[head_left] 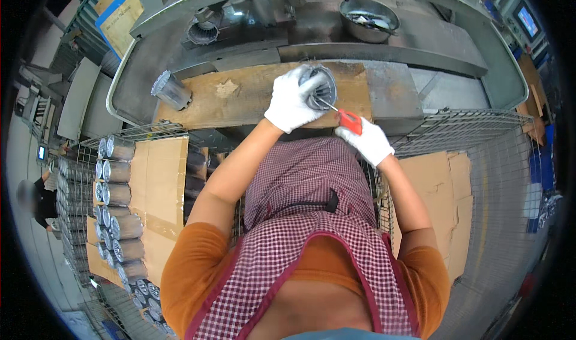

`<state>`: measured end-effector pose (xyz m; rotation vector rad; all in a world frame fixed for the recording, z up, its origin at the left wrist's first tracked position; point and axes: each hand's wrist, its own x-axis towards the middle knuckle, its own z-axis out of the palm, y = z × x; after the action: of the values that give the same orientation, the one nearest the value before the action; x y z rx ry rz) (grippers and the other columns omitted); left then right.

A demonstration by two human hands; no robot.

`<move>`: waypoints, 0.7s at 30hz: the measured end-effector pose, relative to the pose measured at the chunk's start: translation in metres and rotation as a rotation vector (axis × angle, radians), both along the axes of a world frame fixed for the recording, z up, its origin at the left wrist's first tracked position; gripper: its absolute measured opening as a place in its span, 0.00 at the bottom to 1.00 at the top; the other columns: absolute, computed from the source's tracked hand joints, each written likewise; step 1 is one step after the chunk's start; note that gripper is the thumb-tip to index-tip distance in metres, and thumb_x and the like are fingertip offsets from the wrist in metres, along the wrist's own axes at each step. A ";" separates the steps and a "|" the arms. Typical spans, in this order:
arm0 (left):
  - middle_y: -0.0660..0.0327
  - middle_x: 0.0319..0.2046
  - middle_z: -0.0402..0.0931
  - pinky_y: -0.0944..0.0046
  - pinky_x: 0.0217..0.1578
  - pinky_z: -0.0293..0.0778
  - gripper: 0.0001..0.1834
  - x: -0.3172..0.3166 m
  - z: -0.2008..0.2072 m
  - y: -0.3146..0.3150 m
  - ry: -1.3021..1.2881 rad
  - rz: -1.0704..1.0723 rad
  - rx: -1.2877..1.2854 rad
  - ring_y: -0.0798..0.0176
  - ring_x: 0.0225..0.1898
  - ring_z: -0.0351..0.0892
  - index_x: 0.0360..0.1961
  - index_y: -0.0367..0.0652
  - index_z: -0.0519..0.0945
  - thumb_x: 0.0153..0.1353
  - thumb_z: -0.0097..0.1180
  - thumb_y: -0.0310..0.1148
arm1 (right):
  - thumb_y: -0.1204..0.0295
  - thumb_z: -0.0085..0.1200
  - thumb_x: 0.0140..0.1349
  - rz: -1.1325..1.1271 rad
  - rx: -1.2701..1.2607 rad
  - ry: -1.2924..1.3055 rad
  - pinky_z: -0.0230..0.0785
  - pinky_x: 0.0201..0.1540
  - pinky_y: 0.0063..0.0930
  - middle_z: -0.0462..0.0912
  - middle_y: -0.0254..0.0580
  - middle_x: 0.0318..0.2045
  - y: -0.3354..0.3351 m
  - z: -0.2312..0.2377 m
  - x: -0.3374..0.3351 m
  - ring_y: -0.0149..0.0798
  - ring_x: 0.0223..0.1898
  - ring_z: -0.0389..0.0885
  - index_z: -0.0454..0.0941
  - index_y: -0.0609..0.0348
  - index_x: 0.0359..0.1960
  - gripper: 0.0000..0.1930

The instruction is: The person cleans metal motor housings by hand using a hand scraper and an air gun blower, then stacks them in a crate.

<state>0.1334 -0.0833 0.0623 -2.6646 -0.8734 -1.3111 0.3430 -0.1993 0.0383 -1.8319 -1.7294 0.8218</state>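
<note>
My left hand, in a white glove, is closed round a grey, finned metal cylinder at the far edge of a wooden board. The cylinder's open, ribbed end is tilted toward me. In my right hand, also gloved, is a red-handled tool with a thin metal shaft. The shaft's tip reaches the rim of the cylinder; its exact kind cannot be made out. Another metal cylinder lies tilted at the board's left end, apart from both hands.
Beyond the board, a metal bench carries a round bowl with small items and several finned castings. Left of me, a wire cage holds stacked cylinders beside cardboard. More cardboard lies in the right cage. A person stands far left.
</note>
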 end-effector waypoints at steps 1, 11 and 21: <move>0.50 0.46 0.78 0.50 0.39 0.79 0.32 0.000 -0.002 -0.001 -0.026 0.017 0.027 0.45 0.40 0.81 0.46 0.54 0.82 0.34 0.74 0.45 | 0.40 0.56 0.60 -0.009 -0.035 -0.161 0.74 0.43 0.45 0.85 0.57 0.33 0.002 0.003 0.001 0.57 0.39 0.84 0.76 0.60 0.39 0.30; 0.47 0.45 0.79 0.50 0.42 0.80 0.34 0.002 -0.004 -0.003 0.017 0.022 0.038 0.42 0.42 0.82 0.45 0.49 0.82 0.31 0.77 0.42 | 0.36 0.52 0.60 -0.018 -0.104 -0.211 0.73 0.46 0.48 0.84 0.61 0.36 0.003 0.008 0.004 0.62 0.42 0.82 0.75 0.60 0.43 0.34; 0.48 0.51 0.75 0.48 0.43 0.76 0.43 -0.017 -0.030 0.006 -0.164 -0.028 0.107 0.43 0.45 0.79 0.53 0.52 0.75 0.30 0.79 0.45 | 0.39 0.57 0.59 0.081 -0.024 0.108 0.72 0.48 0.42 0.84 0.54 0.39 -0.009 0.024 -0.011 0.58 0.44 0.82 0.78 0.56 0.50 0.33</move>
<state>0.1162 -0.0769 0.0324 -2.5256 -0.7594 -1.5547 0.3316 -0.2087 0.0621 -1.7091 -1.7423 0.9592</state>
